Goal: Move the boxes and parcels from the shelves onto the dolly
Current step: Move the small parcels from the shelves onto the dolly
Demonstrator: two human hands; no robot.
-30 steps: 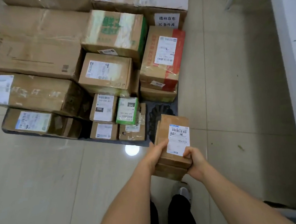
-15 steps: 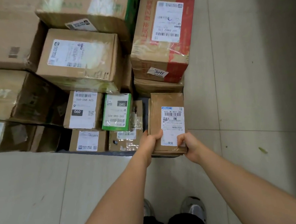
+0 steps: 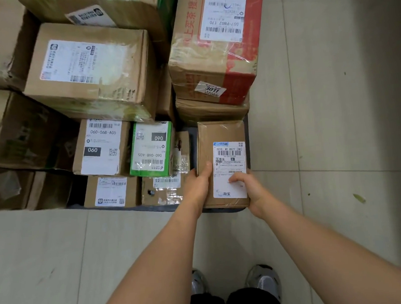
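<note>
A small brown cardboard parcel [image 3: 217,136] with a white shipping label lies at the near right corner of the dark dolly [image 3: 165,207]. My left hand [image 3: 197,187] grips its left edge, thumb on top. My right hand [image 3: 251,191] grips its right near corner, thumb curled over the label. The parcel sits right in front of a taped brown box [image 3: 211,111] that carries a red-and-brown box [image 3: 214,54]. Left of it stand a green-edged box [image 3: 151,150] and a brown box marked 060 [image 3: 100,146].
Many more cardboard boxes are stacked over the dolly to the left and behind, including a large labelled one [image 3: 88,69]. Pale tiled floor [image 3: 330,144] lies to the right and in front. My shoes [image 3: 263,282] stand just short of the dolly's near edge.
Both hands have carried the parcel forward and down from above the floor onto the dolly's near right corner. The view has moved closer to the stack.
</note>
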